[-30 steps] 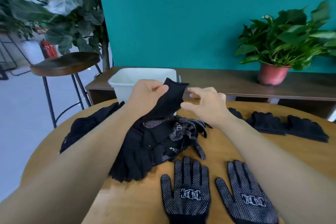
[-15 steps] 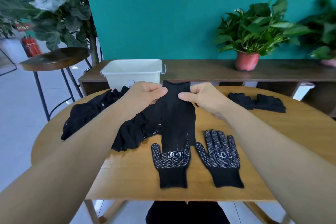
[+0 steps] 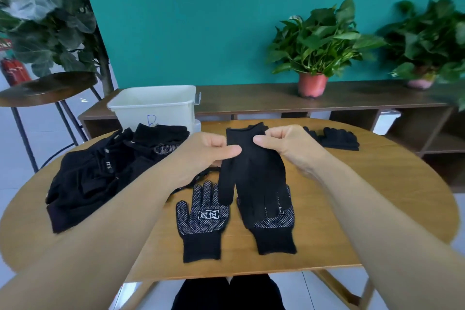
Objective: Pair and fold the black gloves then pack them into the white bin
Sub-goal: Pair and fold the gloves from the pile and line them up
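Note:
A plain-side-up black glove (image 3: 254,173) hangs by its cuff between my two hands, fingers pointing down. My left hand (image 3: 206,152) pinches the cuff's left edge and my right hand (image 3: 281,145) pinches its right edge. The hanging glove's fingertips overlap a dotted glove (image 3: 273,233) lying flat on the round wooden table (image 3: 352,209). Another dotted glove (image 3: 201,221) with a white logo lies flat just left of it. A heap of black gloves (image 3: 100,171) fills the table's left side. The white bin (image 3: 153,106) stands behind the heap.
A pair of black gloves (image 3: 334,137) lies at the table's far right. Behind the table runs a low wooden shelf (image 3: 251,99) with two potted plants (image 3: 314,45). A bar stool (image 3: 47,85) stands at the left beside a large leafy plant.
The held glove has swung from above the left dotted glove to above the right one. Both hands stay on its cuff. The camera has tilted and the view shifted.

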### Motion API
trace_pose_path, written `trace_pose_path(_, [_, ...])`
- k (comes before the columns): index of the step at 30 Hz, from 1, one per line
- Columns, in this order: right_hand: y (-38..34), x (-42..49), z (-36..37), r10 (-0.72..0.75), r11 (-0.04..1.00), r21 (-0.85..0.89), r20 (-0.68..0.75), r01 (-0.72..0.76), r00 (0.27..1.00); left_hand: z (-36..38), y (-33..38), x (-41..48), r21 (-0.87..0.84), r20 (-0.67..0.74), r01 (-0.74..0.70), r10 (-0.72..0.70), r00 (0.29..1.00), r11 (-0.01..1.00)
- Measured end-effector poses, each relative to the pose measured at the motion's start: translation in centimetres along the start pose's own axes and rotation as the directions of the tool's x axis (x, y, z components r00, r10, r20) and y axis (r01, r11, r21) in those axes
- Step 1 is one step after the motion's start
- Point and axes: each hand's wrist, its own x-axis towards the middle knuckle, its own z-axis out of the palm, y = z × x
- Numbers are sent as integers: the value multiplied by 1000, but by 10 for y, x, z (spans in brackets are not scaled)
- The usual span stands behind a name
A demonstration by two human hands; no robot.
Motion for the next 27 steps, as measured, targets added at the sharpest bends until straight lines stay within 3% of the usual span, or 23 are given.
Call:
trace_pose_path(3, [11, -6, -24, 42, 994, -99, -37, -45, 998, 24, -3, 16, -21, 27, 46, -45, 999, 999])
trace_pose_path(9, [27, -9, -80, 79, 995, -47, -158, -87, 984, 71, 6, 57, -39, 64, 28, -26, 998, 999])
trace_pose_path(15, [56, -17, -124, 161, 983, -69, -99, -168, 982, 108, 7, 83, 4, 211, 65, -64, 975, 998])
trace_pose_path(23, [64, 6, -158, 85, 991, -73, -284, -110, 955, 136, 19, 135, 121, 10, -92, 91, 996, 988])
trace_pose_path(27, [74, -14, -158, 46, 986, -142, -268, -86, 962, 149, -3, 126, 185, 70, -128, 117, 991, 974])
